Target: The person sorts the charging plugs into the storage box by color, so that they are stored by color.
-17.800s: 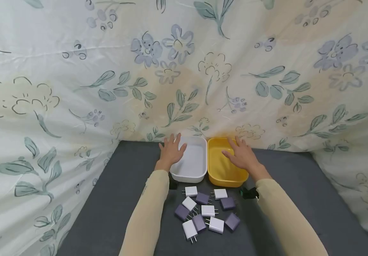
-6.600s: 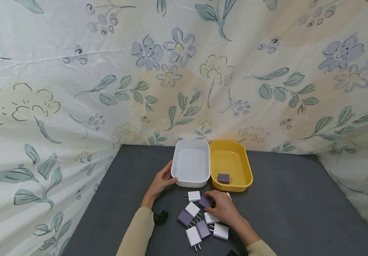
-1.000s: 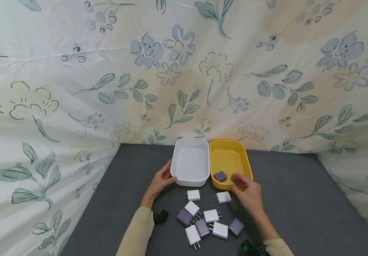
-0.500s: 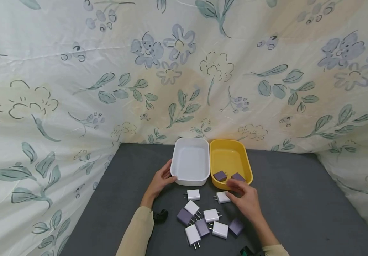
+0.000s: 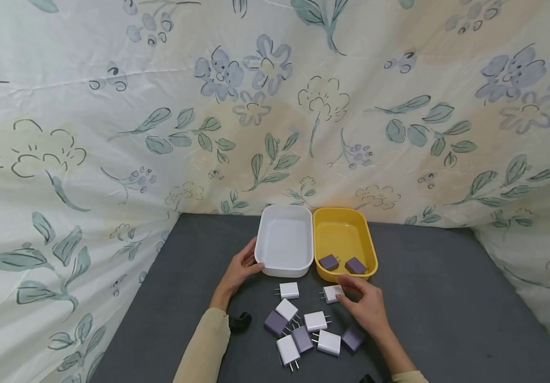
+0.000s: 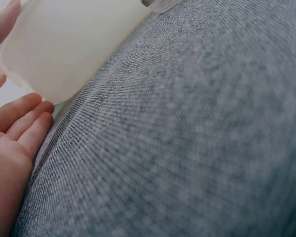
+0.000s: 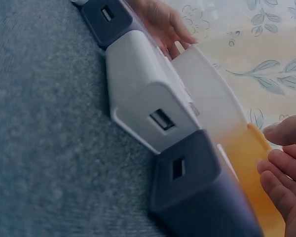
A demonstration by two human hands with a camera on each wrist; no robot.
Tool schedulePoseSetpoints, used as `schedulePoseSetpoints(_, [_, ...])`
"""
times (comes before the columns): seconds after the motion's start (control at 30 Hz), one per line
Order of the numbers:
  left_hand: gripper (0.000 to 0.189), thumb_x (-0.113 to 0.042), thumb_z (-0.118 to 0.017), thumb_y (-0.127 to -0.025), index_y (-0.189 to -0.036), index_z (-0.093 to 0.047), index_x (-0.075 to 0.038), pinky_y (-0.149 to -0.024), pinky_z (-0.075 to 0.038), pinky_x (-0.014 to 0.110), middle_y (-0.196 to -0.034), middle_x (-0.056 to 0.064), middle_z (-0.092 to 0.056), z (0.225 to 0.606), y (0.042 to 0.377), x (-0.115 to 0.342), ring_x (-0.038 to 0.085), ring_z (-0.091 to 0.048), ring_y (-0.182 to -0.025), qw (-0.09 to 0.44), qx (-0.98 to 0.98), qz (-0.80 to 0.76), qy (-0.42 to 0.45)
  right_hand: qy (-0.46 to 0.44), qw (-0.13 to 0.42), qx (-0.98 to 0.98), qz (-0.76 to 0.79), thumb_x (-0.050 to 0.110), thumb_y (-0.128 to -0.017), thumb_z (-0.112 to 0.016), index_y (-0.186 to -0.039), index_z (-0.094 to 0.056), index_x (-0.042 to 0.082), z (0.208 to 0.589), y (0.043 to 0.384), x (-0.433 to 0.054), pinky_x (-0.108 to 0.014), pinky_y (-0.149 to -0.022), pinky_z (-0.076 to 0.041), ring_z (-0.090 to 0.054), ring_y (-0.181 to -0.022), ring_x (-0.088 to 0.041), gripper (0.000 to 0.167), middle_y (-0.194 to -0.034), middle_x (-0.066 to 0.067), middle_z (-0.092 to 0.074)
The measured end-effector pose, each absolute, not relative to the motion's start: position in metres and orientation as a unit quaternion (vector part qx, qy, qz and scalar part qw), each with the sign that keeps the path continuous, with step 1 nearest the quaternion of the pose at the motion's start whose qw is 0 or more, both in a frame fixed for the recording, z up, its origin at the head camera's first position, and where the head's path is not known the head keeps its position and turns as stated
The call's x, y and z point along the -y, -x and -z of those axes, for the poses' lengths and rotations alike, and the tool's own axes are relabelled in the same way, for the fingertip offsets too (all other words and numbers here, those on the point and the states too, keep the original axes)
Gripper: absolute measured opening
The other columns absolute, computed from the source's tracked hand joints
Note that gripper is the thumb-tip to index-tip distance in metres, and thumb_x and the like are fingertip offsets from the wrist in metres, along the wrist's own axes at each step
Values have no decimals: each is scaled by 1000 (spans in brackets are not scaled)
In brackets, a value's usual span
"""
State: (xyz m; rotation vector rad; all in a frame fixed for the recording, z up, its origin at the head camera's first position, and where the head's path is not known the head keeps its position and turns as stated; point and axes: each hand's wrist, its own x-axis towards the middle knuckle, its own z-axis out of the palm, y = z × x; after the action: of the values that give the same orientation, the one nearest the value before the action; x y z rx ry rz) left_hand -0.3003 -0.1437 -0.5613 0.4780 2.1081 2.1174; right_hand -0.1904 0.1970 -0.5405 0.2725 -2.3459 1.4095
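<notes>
My left hand (image 5: 238, 272) rests against the left side and near corner of the white tray (image 5: 285, 270), its thumb at the rim. In the left wrist view its fingers (image 6: 27, 116) lie nearly straight beside the tray wall. My right hand (image 5: 365, 302) is at the right end of a white plug-in charger (image 5: 331, 294), thumb and fingers spread around that end; no firm grip shows. In the right wrist view its fingers (image 7: 281, 173) are apart with no charger visible between them. Two purple chargers (image 5: 355, 265) lie in the yellow tray (image 5: 344, 234).
Several white chargers (image 5: 328, 343) and purple chargers (image 5: 275, 323) lie loosely grouped on the dark grey table (image 5: 438, 298), in front of both trays. The trays stand side by side against a flowered cloth (image 5: 275, 106) hanging behind the table.
The right hand has let go of a second purple charger in the yellow tray and come back to the white charger in front of it. The left hand stays at the white tray.
</notes>
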Motion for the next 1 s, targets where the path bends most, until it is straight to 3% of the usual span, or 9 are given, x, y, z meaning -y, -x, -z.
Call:
schedulePoseSetpoints(0.1, [83, -4, -72, -86, -155, -27, -17, -116, -32, 40, -157, 6, -35, 561, 301, 143, 25, -37, -144, 62, -693, -701, -156, -99, 195, 836, -504, -5, -68, -84, -108, -71, 2, 542, 190, -198, -32, -81, -59, -72, -93, -29, 43, -103, -12, -74])
schedulePoseSetpoints(0.37, [84, -2, -70, -87, -156, -21, -11, -116, -33, 36, -159, 12, -30, 547, 295, 142, 29, -32, -146, 88, -686, -704, -162, -81, 181, 850, -488, -9, -69, -81, -109, -69, -5, 538, 187, -197, -41, -83, -57, -70, -96, -33, 42, -105, -17, -73])
schedulePoseSetpoints(0.6, [81, -2, -70, -88, -155, -27, -20, -116, -31, 37, -158, 8, -33, 561, 303, 140, 25, -34, -145, 70, -687, -705, -164, -84, 151, 848, -500, -2, -69, -85, -114, -68, -2, 559, 196, -208, -34, -85, -57, -69, -101, -30, 48, -109, -14, -72])
schedulePoseSetpoints(1.0, [82, -5, -73, -86, -154, -30, -22, -111, -39, 27, -157, 9, -36, 561, 298, 143, 27, -37, -143, 59, -691, -702, -160, -71, 110, 851, -509, -6, -68, -84, -112, -69, 0, 560, 196, -209, -32, -84, -58, -70, -99, -28, 46, -108, -14, -72])
